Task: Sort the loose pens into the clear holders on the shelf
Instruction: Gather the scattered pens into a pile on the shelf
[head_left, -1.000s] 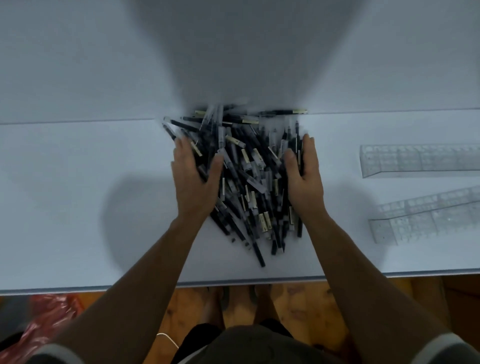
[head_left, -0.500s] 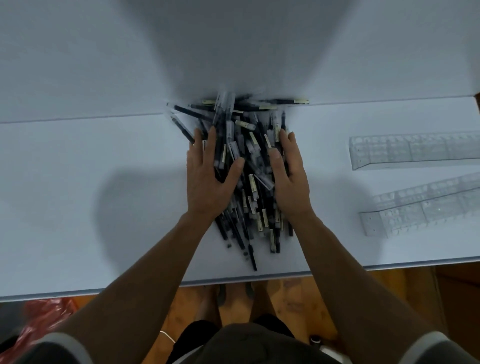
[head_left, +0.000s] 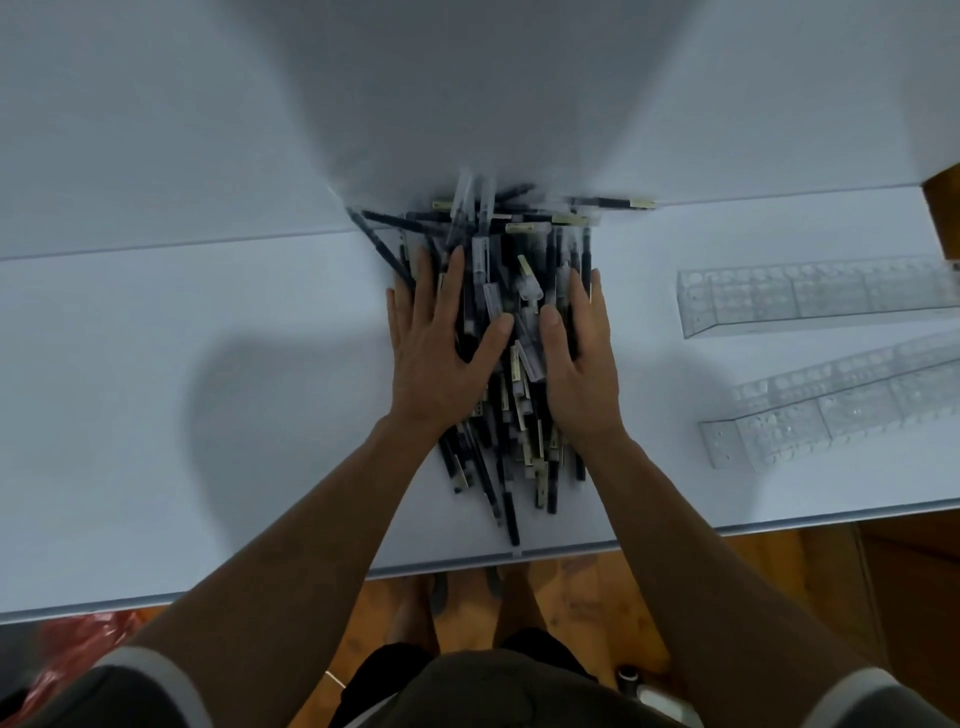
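Heap of loose pens (head_left: 511, 415), black and clear-barrelled with pale caps or labels, centre of the frame on a white flat shelf surface (head_left: 208, 389). Far end of the heap is pushed against the white back panel (head_left: 467, 93); near end stops just short of the shelf's front edge, with one dark pen almost reaching it.

Long axis: most pens run from the bottom of the frame toward the top, roughly parallel. A few at the far end lie crosswise along the foot of the back panel. One dark pen slants diagonally at the heap's upper left. Which end is the tip cannot be told for most.

Left hand (head_left: 436, 353): flat on the heap's left flank, fingers straight and spread, thumb angled inward, grasping nothing.

Right hand (head_left: 582, 364): flat on the right flank, fingers extended together, thumb inward, grasping nothing. The thumbs lie near each other, pens showing between them.

Upper clear plastic holder (head_left: 810, 296), long, with rows of round holes: right of frame, long axis nearly left-right, well apart from the heap.

Lower clear plastic holder (head_left: 841, 405), same kind: just below the first, rising toward the right.

Wooden floor (head_left: 571, 597) below the shelf edge; red plastic bag (head_left: 67, 649), lower left.
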